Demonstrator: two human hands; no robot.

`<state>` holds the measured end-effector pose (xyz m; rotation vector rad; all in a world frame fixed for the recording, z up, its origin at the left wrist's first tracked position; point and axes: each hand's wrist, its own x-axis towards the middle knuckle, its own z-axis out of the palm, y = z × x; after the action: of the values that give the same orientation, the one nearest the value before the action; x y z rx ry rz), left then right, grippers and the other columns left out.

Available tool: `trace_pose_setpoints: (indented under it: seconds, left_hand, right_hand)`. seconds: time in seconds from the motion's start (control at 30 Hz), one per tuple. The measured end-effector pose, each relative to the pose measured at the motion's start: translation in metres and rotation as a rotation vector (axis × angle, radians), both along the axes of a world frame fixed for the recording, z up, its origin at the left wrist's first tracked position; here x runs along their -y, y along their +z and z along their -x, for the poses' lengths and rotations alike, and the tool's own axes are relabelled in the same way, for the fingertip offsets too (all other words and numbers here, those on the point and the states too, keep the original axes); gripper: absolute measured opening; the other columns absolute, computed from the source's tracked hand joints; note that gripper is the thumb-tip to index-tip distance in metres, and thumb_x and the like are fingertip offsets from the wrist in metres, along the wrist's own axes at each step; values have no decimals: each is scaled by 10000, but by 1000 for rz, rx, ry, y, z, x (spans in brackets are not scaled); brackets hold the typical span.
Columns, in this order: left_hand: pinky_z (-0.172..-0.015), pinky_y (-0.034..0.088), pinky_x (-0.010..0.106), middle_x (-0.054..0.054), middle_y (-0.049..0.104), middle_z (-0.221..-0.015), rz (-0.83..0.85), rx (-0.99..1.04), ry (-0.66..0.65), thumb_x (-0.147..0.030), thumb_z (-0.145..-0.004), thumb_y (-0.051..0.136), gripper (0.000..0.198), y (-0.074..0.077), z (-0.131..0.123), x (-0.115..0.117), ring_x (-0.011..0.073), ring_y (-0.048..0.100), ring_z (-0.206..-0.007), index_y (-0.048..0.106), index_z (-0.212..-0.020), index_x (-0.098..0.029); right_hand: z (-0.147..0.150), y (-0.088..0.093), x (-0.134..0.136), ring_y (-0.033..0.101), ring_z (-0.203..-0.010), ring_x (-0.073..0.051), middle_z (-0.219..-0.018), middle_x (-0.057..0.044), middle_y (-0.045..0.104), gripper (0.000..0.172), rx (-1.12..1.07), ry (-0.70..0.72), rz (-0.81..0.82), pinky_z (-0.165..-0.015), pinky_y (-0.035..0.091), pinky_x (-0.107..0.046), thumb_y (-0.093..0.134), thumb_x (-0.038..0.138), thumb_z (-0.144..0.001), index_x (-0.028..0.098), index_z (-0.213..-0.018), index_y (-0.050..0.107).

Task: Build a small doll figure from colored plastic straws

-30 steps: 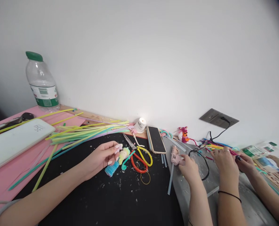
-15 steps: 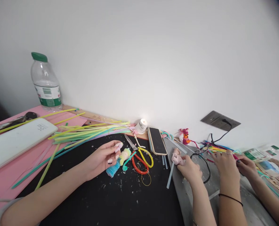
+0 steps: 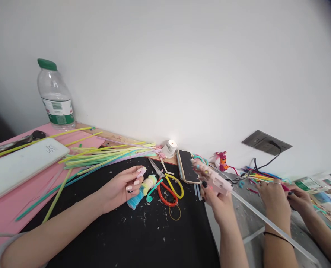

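Note:
My left hand [image 3: 120, 188] rests on the black mat [image 3: 131, 238], fingers closed round a small doll [image 3: 143, 189] with a blue skirt and a yellow-green head. My right hand [image 3: 219, 200] is raised above the mat's right edge and grips a pink glue gun [image 3: 215, 179]. A long clear glue stick [image 3: 266, 222] sticks out of the gun's back toward the lower right. Red and yellow scissors [image 3: 168, 187] lie between my two hands.
A bundle of coloured straws [image 3: 104, 154] lies at the back left, with a water bottle [image 3: 55, 98] and a white device [image 3: 20, 163] on a pink sheet. A lit candle [image 3: 169, 148] and a phone [image 3: 187, 165] are by the wall. A co-worker's hands [image 3: 275, 197] work at right, near a wall socket [image 3: 266, 142].
My right hand has lifted the glue gun off the grey surface and brought it up and slightly left. My left hand stays on the doll.

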<state>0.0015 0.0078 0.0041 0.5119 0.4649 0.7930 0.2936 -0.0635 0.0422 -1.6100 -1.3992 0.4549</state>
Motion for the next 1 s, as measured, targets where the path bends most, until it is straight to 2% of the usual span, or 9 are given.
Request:
trace_pose_setpoints:
  seconds: [0.1, 0.2, 0.27, 0.33, 0.47, 0.63, 0.9, 1.0]
  left_hand:
    - [-418, 227, 146, -72, 378, -599, 23, 11, 3, -124, -894, 533, 45, -1, 0, 0, -1, 247, -410, 548, -863, -154]
    - [-413, 219, 148, -73, 367, -591, 44, 22, 3, -112, -897, 516, 71, 0, -1, 0, -1, 250, -402, 542, -846, -154]
    - [-411, 218, 148, -74, 363, -586, 61, 33, 2, -103, -897, 507, 81, 1, -1, 0, -2, 248, -395, 542, -844, -154]
    - [-410, 221, 147, -75, 365, -585, 75, 40, 3, -95, -895, 502, 82, 1, -2, 0, -3, 250, -390, 549, -863, -155]
    - [-406, 222, 147, -70, 382, -583, 83, 33, 7, -89, -893, 502, 87, 0, -4, 1, -2, 250, -385, 558, -890, -156]
    - [-401, 226, 146, -69, 389, -585, 81, 34, 2, -88, -880, 529, 84, -2, -4, 2, -1, 258, -386, 563, -912, -158]
    - [-393, 244, 137, -73, 386, -587, 80, 46, -17, -111, -867, 568, 73, -4, -4, 3, 0, 268, -383, 572, -915, -165]
    - [-394, 250, 138, -72, 392, -587, 74, 41, -15, -116, -873, 561, 54, -4, -4, 3, -1, 262, -381, 569, -902, -161]
  right_hand:
    - [38, -6, -9, 646, -663, -221, -709, -53, 698, 334, -92, 218, 55, -560, 531, -307, 585, 359, -811, 180, -1084, 657]
    - [71, -13, -17, 674, -885, -244, -959, -68, 725, 340, -176, 408, 38, -740, 569, -343, 567, 318, -835, 220, -1151, 645]
    - [84, -18, -19, 643, -1031, -244, -1131, -56, 684, 339, -213, 513, 32, -888, 533, -366, 557, 292, -852, 244, -1178, 635]
    - [89, -24, -19, 611, -1107, -235, -1209, -38, 649, 332, -222, 561, 33, -969, 491, -371, 557, 272, -863, 264, -1186, 630]
    - [87, -31, -17, 588, -1149, -223, -1234, -28, 635, 329, -199, 563, 26, -1003, 468, -366, 556, 272, -879, 277, -1202, 620]
    - [89, -32, -16, 569, -1175, -216, -1266, -25, 614, 333, -184, 579, 16, -1025, 449, -360, 542, 275, -894, 283, -1220, 610]
    - [91, -33, -16, 614, -1095, -232, -1177, -44, 663, 314, -88, 511, 1, -952, 499, -367, 552, 291, -877, 254, -1177, 636]
    - [89, -37, -16, 639, -1022, -233, -1098, -54, 688, 262, -12, 457, 8, -869, 534, -334, 563, 285, -856, 229, -1089, 671]
